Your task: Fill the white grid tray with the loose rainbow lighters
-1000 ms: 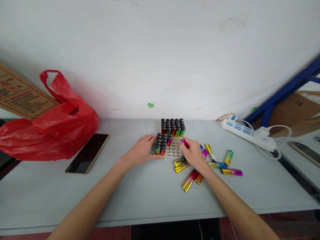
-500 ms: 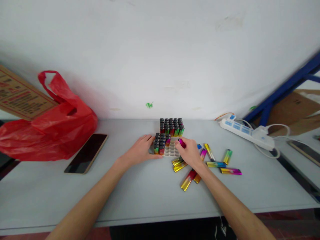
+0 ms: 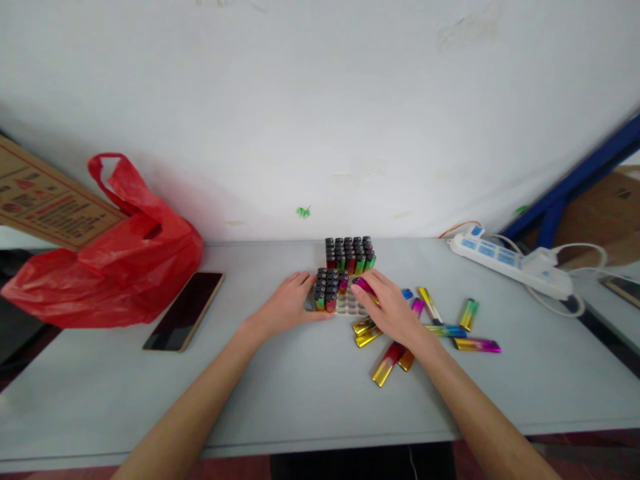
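My left hand (image 3: 286, 305) is wrapped round the left side of a pale tray (image 3: 349, 304) with round holes, thumb at the front and fingers behind. Upright lighters (image 3: 326, 291) with black tops fill the tray's left part. My right hand (image 3: 393, 308) pinches a magenta and yellow lighter (image 3: 363, 285), held tilted over the open holes at the right. Loose shiny lighters (image 3: 388, 365) in gold, red, blue and magenta lie around and beneath my right wrist. Behind the tray stands a block of upright lighters (image 3: 350, 255).
A red plastic bag (image 3: 145, 267) and a cardboard box (image 3: 55, 200) sit at the left, beside a phone (image 3: 184, 311). At the right are a white power strip (image 3: 510, 265) with cables and a blue metal frame (image 3: 555, 213). A white wall rises behind the table.
The view has shifted slightly, moving the scene a little to the right. In my right hand the lighter now lies more tilted, with more of its length showing. My left hand stays on the tray.
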